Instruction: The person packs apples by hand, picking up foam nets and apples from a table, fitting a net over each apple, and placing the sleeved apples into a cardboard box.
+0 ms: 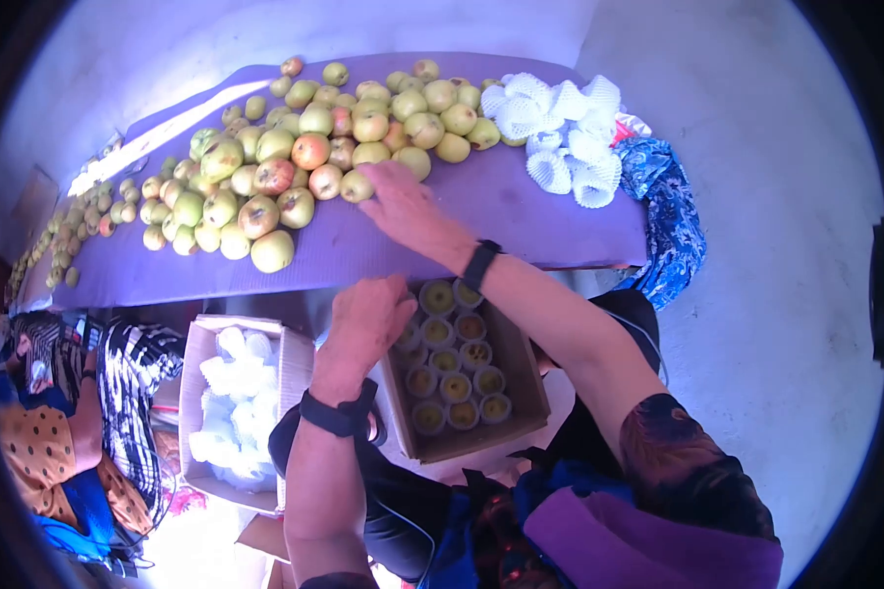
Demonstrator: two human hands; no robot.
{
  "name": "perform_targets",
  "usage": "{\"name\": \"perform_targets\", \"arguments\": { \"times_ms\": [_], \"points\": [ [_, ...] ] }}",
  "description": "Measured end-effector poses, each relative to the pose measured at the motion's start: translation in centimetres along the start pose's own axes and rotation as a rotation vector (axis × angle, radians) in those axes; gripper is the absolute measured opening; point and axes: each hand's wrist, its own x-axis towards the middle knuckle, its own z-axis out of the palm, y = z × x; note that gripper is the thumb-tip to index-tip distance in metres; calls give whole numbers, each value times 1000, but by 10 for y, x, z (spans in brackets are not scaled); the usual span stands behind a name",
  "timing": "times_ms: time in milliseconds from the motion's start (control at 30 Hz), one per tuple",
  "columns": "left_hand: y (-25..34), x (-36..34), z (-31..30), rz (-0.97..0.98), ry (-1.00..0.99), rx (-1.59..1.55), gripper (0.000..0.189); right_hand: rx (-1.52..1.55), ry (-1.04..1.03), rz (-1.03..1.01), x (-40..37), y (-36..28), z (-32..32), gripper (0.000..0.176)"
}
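Observation:
My right hand (400, 203) reaches over the purple table and grips a yellow-green apple (356, 187) at the front of a large apple pile (258, 216). My left hand (366, 316) is curled beside the upper left corner of an open cardboard box (424, 447); what its fingers hold, if anything, is hidden. Inside that box, several apples (455, 387) sit in rows, each with a pale foam net around it. Both wrists wear dark bands.
White foam nets (560, 118) are heaped on the table's right part, beside blue patterned cloth (673, 221). A second carton (195, 393) holds more white nets at the left. Another person's arm (86, 422) and spotted clothing show at the far left.

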Motion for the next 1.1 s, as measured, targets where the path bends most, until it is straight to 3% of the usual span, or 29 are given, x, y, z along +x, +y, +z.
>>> {"name": "perform_targets", "arguments": {
  "times_ms": [167, 433, 600, 667, 700, 767, 867, 967, 1100],
  "points": [
    [0, -2, -3, -21, 31, 11, 15, -219, 1, -120, 20, 17, 48, 45],
    [-4, -1, -8, -126, 38, 4, 20, -286, -68, -40, 29, 23, 52, 33],
    [-13, 3, -4, -185, 118, 105, 26, -116, -28, 15, 15, 27, 39, 36],
    [-15, 7, -3, -259, 262, 87, 45, 19, -19, 97, 14, 30, 30, 40],
    [-16, 9, -2, -256, 264, 84, 45, 152, -16, 180, 13, 32, 24, 43],
    [-16, 11, -1, -240, 444, 33, 70, 316, -77, 279, 7, 24, 0, 44],
    [-6, 14, -4, -188, 440, -43, 83, 586, -224, 409, -12, 3, -43, 44],
    [8, 18, -5, -216, 294, -242, 79, 693, -328, 388, -35, -2, -65, 44],
    [6, 27, 11, -134, 257, -533, 68, 745, -401, 349, -55, -3, -85, 41]
  ]
}}
